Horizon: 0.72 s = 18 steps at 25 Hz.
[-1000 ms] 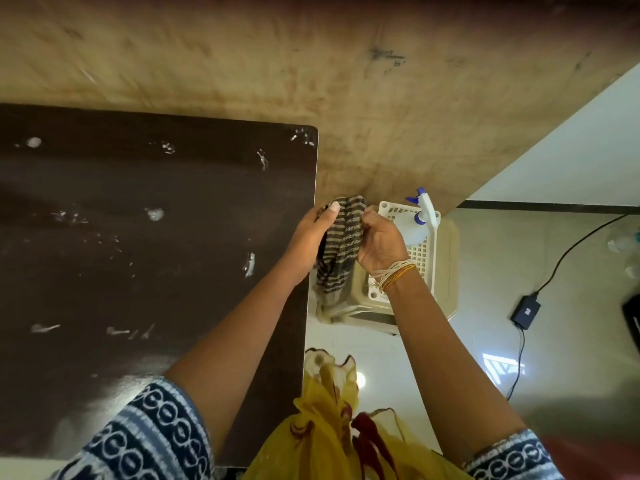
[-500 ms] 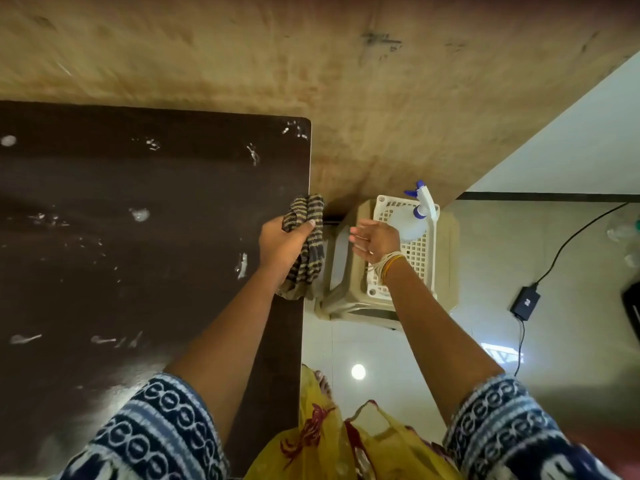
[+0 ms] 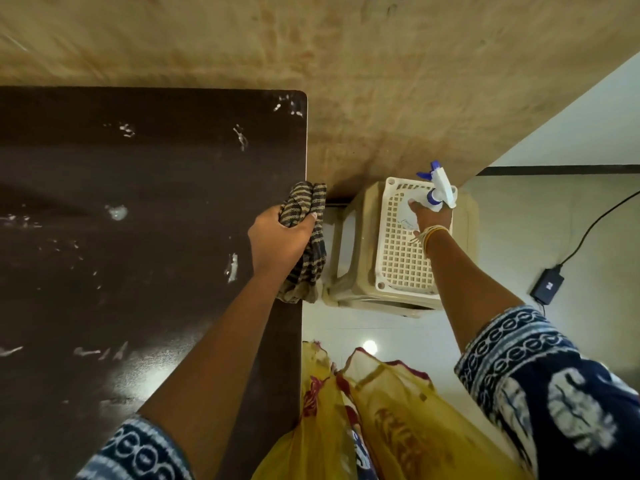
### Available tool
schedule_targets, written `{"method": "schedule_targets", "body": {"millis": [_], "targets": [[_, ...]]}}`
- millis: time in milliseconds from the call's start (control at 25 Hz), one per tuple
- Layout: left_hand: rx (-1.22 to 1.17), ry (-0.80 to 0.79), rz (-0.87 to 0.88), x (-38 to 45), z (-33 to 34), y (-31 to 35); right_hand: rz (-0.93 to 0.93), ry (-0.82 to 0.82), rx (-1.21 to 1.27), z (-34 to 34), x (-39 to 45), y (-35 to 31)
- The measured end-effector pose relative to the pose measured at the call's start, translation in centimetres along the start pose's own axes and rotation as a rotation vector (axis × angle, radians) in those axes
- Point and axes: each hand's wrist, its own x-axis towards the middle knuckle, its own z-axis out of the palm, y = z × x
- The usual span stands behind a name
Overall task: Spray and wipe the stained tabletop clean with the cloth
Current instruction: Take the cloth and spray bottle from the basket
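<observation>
A dark brown tabletop [image 3: 145, 209] fills the left half, speckled with several white smears. My left hand [image 3: 278, 242] is at its right edge, shut on a bunched black-and-tan striped cloth [image 3: 306, 216] that hangs down over the edge. To the right, my right hand [image 3: 431, 214] is wrapped around a spray bottle with a white and blue trigger head [image 3: 439, 187], which stands in a white plastic basket [image 3: 398, 258]. The bottle's body is mostly hidden by my fingers.
The basket rests on a beige plastic stool [image 3: 349, 251] beside the table. A plywood wall [image 3: 346, 64] runs behind. A black power adapter [image 3: 547, 285] with its cable lies on the tiled floor at right. Yellow fabric [image 3: 363, 417] hangs below.
Both hands held the cloth a second ago. My left hand has carried it left to the table edge, while my right hand let go and reached forward onto the spray bottle.
</observation>
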Motion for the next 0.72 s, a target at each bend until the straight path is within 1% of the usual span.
{"method": "schedule_targets", "body": {"millis": [80, 200, 320, 440, 560, 640, 720], "targets": [[0.018, 0.001, 0.004, -0.1, 0.0, 0.1, -0.037, 0.023, -0.046, 0.1, 0.4, -0.1], [0.032, 0.004, 0.001, 0.0, 0.1, 0.0, -0.061, 0.072, 0.018, 0.3, 0.5, 0.0], [0.036, 0.015, -0.005, -0.1, 0.2, -0.1, -0.102, 0.074, 0.015, 0.5, -1.2, 0.6], [0.026, 0.003, -0.002, -0.5, 0.0, 0.1, -0.186, 0.068, 0.043, 0.6, -3.5, 0.6], [-0.092, -0.049, -0.046, -0.4, -0.3, 0.3, -0.343, -0.027, -0.048, 0.6, -7.3, -0.4], [-0.266, -0.08, -0.141, -0.6, -1.2, 0.7, -0.429, -0.134, -0.057, 0.6, -10.9, -1.7], [-0.436, -0.081, -0.192, -1.3, -2.7, 1.1, -0.494, -0.234, -0.06, 0.8, -14.3, -3.0]]}}
